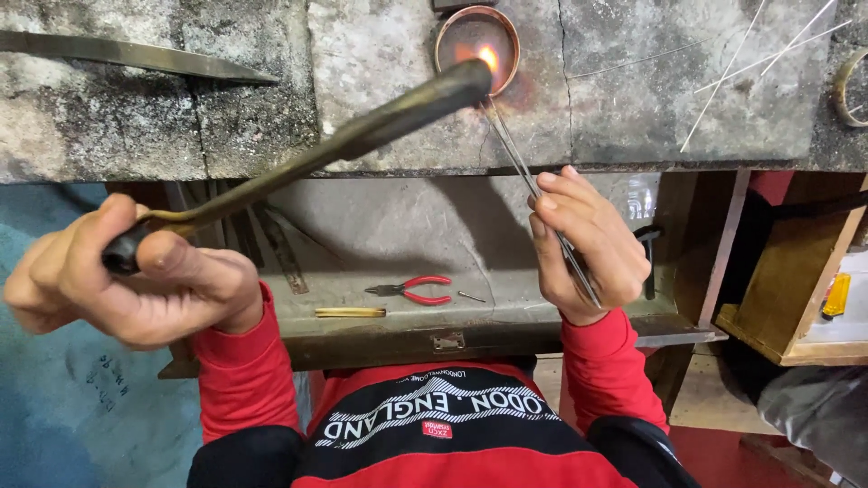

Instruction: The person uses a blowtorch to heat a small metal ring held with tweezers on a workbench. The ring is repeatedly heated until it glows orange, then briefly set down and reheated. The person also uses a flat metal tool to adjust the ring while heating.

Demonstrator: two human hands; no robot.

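My left hand (127, 276) grips the dark handle of a long brass torch (362, 136), whose tip reaches up and right to a copper ring (476, 47) on the stone bench top. A small orange flame glows inside the ring at the torch tip. Long thin metal tweezers (520, 163) are pinched in my right hand (579, 248), their points running up to the ring's lower edge. Both red sleeves show below the hands.
Red-handled pliers (411, 290) and a yellow stick (350, 312) lie in the metal drawer (470, 339) under the bench. A long metal blade (136, 54) lies at upper left, thin wires (750, 63) at upper right. A wooden shelf (796, 298) stands at right.
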